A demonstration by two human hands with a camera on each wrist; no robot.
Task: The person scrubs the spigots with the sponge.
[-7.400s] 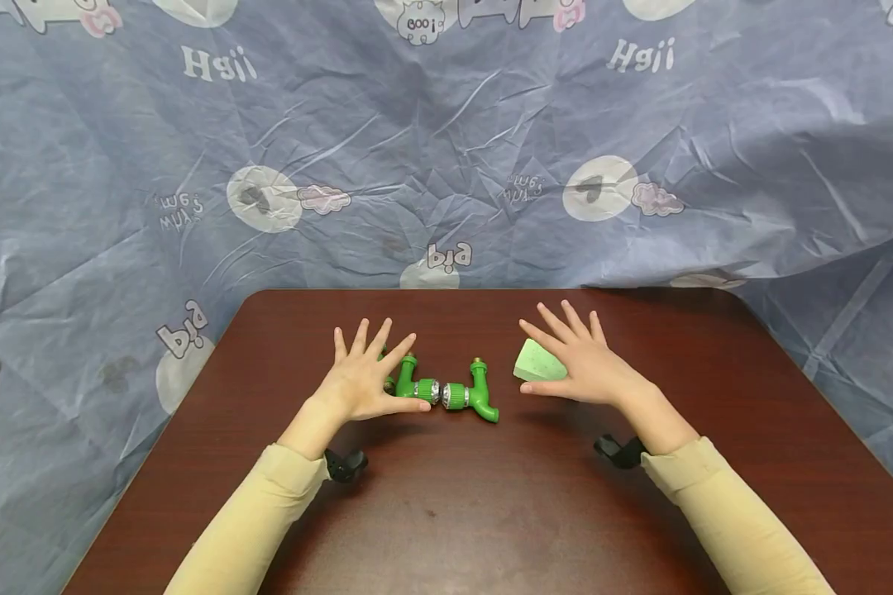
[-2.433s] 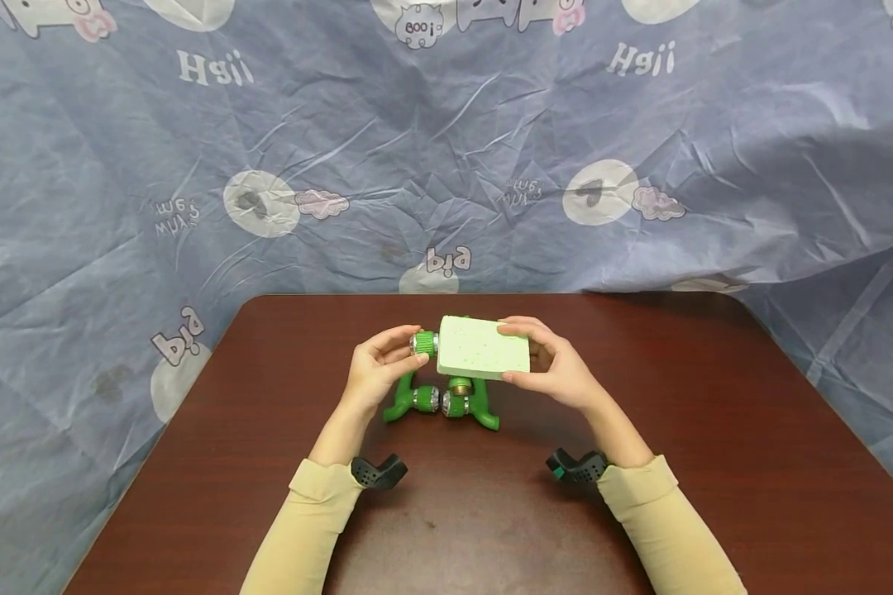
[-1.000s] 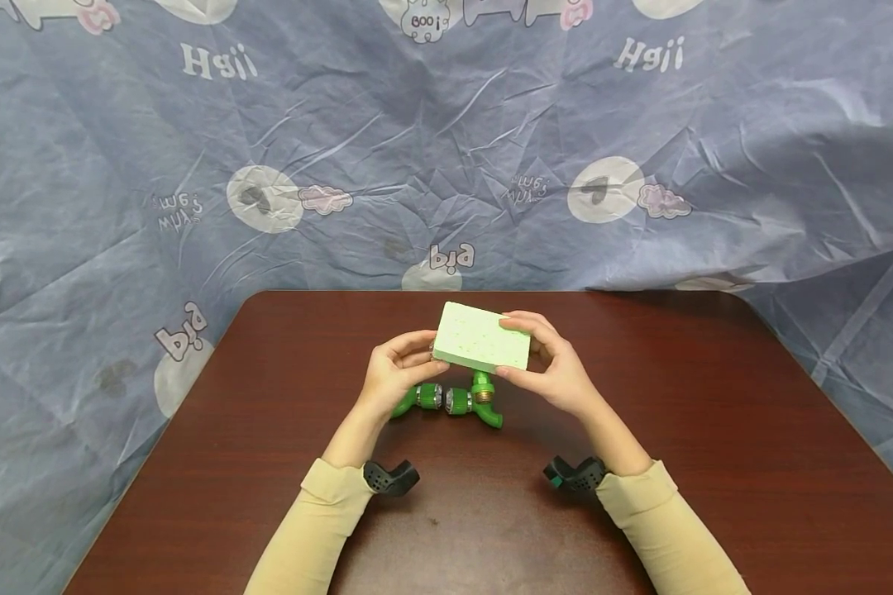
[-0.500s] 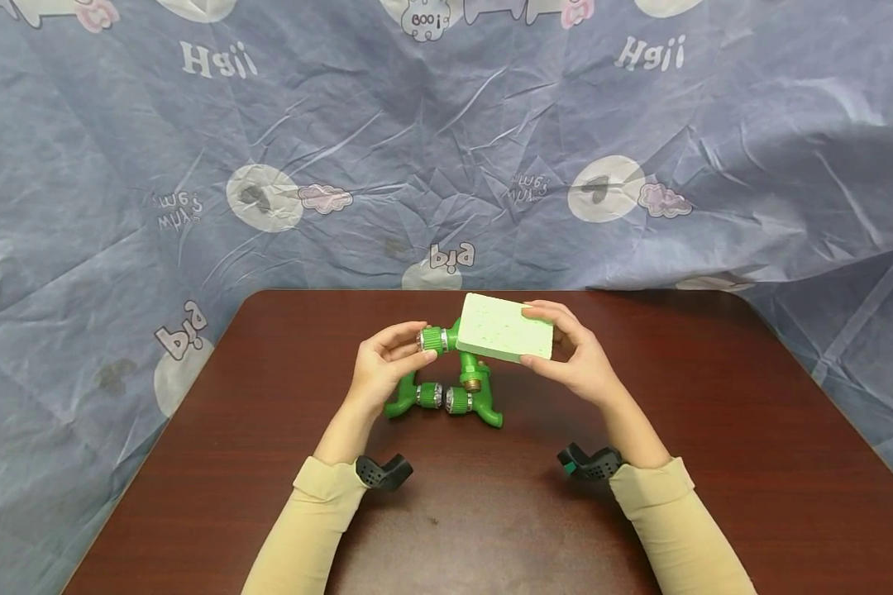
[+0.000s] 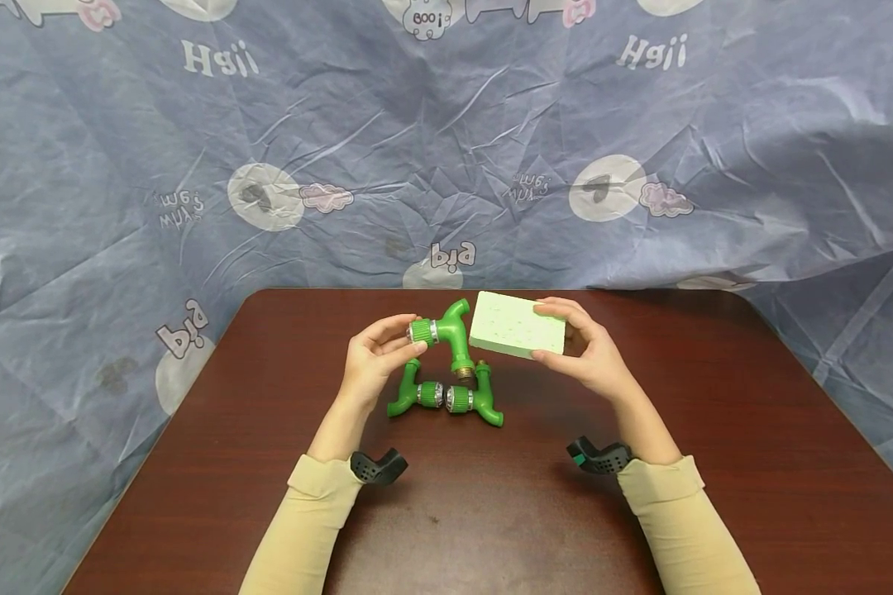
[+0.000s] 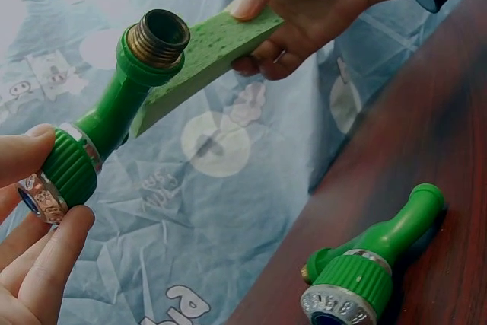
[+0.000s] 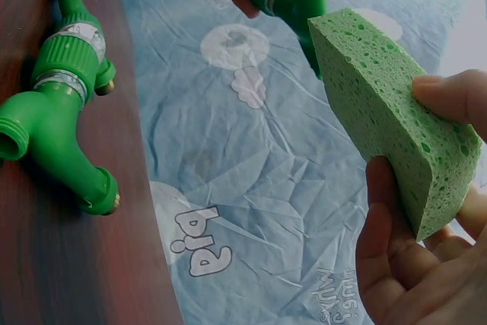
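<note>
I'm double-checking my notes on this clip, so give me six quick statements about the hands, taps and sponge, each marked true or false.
1. The left hand holds a green tap. True.
2. The right hand holds a light green sponge. True.
3. Four taps lie on the table. False: two do, the left tap and the right tap.
4. The held tap's threaded end is uncovered. True.
5. The lying taps' knobs point away from each other. False: they face each other.
6. The sponge rests on the table. False: it is held above it.
</note>
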